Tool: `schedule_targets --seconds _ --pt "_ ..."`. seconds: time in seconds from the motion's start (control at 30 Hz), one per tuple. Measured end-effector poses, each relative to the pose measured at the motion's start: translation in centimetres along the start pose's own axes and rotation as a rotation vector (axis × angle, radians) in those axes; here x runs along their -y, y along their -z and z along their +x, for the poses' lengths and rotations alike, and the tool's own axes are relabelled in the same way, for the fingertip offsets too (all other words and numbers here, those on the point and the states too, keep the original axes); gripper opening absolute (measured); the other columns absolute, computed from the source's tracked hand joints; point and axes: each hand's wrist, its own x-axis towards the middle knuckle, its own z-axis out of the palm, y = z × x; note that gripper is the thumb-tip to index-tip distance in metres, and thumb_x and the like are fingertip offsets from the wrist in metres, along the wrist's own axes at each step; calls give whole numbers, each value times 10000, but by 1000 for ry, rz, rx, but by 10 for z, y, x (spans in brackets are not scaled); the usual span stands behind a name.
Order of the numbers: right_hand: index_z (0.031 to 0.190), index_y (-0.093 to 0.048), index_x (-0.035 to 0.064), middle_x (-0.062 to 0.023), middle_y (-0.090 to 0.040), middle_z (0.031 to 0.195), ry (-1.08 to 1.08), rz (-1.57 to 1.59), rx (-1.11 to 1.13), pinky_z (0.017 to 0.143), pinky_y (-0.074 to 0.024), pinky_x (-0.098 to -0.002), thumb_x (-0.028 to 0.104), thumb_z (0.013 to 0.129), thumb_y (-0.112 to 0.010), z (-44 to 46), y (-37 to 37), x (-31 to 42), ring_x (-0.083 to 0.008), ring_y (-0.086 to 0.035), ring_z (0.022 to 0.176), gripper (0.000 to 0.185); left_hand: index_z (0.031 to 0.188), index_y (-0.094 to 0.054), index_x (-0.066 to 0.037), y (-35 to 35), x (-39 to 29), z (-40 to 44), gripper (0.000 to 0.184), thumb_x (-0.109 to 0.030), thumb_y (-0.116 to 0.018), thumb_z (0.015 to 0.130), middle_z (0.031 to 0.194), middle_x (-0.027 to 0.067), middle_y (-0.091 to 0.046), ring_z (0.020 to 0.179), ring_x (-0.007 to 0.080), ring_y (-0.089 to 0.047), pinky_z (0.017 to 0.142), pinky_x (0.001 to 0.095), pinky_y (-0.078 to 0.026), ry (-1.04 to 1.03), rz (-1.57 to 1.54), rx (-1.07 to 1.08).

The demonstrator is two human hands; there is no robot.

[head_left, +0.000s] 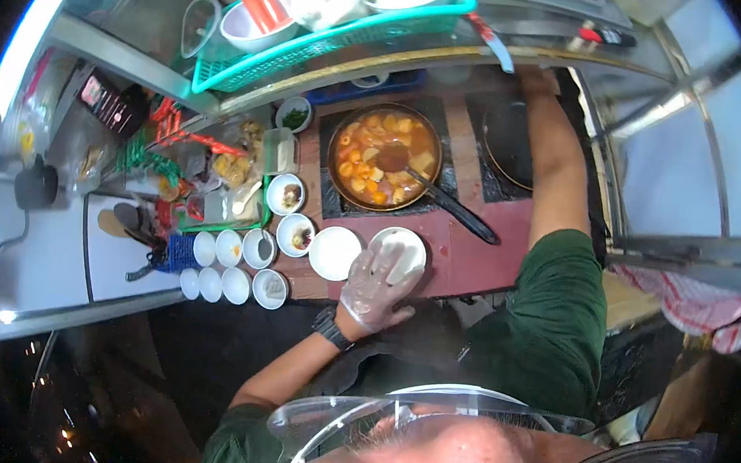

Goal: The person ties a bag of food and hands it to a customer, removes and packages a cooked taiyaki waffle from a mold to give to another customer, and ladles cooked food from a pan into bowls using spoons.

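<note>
My left hand (374, 291), in a clear plastic glove, lies with its fingers spread over the lower left of a white bowl (408, 250). Left of it sits another white bowl (335, 253). My right arm stretches up the right side, past a dark round pan (510, 142); the right hand (536, 81) is at the far edge, its fingers too unclear to make out. Between the arms, a pan (385, 157) of red-orange stew with chunks stands on the stove, a ladle (395, 157) with a black handle resting in it.
Several small white bowls (236, 285) with seasonings stand at the left, near a green tray (265, 214) of packets. A bowl of chopped greens (293, 116) is behind. A teal basket (333, 46) sits on the shelf above, beside a red-handled knife (492, 45).
</note>
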Motion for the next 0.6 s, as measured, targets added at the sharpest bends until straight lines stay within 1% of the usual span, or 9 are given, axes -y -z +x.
schedule_targets --seconds 0.03,0.07,0.13,0.17,0.2,0.3,0.4,0.43,0.6 --pt "1111 -682 73 -154 -693 1072 5 -12 -21 925 -480 -464 347 917 -629 5 -4 -4 -375 -634 1023 340 1454 -440 -121 -23 11 -4 1122 -568 -862 516 1560 251 -240 1396 571 -195 1105 656 -216 32 67 14" --pt "1112 -682 73 -156 -691 1075 8 -20 -45 928 -478 -466 348 916 -629 9 -7 -10 -376 -632 1026 342 1454 -440 -121 -26 12 -3 1122 -568 -862 516 1560 251 -240 1396 571 -195 1105 656 -216 52 64 16" --pt "1114 -680 73 -160 -689 1082 19 -22 -125 933 -474 -469 350 914 -629 16 -11 -25 -377 -629 1034 346 1498 -369 -134 -30 17 0 1312 -704 -833 411 1577 303 -152 1410 603 -114 1106 708 -126 386 91 -32" --pt "1115 -679 73 -162 -687 1085 23 -17 -180 936 -472 -471 351 913 -628 16 -13 -34 -377 -627 1038 348 1539 -290 -149 -43 27 -8 1458 -813 -773 334 1587 331 -49 1414 617 -38 1087 745 -57 408 227 -11" --pt "1117 -678 73 -164 -686 1088 31 -9 -236 938 -470 -472 352 912 -628 17 -15 -44 -378 -625 1042 350 1547 -284 -159 -40 27 -9 1457 -836 -753 345 1594 320 -32 1416 613 -18 1095 736 -53 489 241 10" --pt "1120 -676 73 -170 -682 1099 59 22 -425 946 -464 -477 355 908 -627 16 -19 -70 -379 -619 1054 357 1553 -267 -263 -48 34 -15 1423 -740 -830 336 1621 255 -29 1416 626 -10 1069 767 -75 553 168 -97" --pt "1123 -674 73 -176 -678 1109 79 35 -601 955 -458 -481 359 905 -627 16 -20 -95 -380 -614 1066 363 1556 -257 -267 -58 40 -13 1389 -722 -835 377 1620 255 -41 1417 623 -32 1074 758 -93 518 189 -163" --pt "1124 -673 73 -178 -676 1112 93 30 -650 957 -456 -483 360 904 -627 17 -19 -101 -381 -612 1070 365 1551 -279 -265 -59 40 -11 1328 -667 -852 422 1618 256 -67 1415 623 -58 1076 748 -116 510 181 -185" --pt "1130 -669 73 -187 -669 1129 122 -8 -881 971 -446 -491 365 898 -625 16 -21 -122 -383 -603 1090 376 1521 -372 -246 -55 36 6 1208 -624 -848 477 1596 268 -167 1411 622 -95 1065 740 -154 519 130 -136"
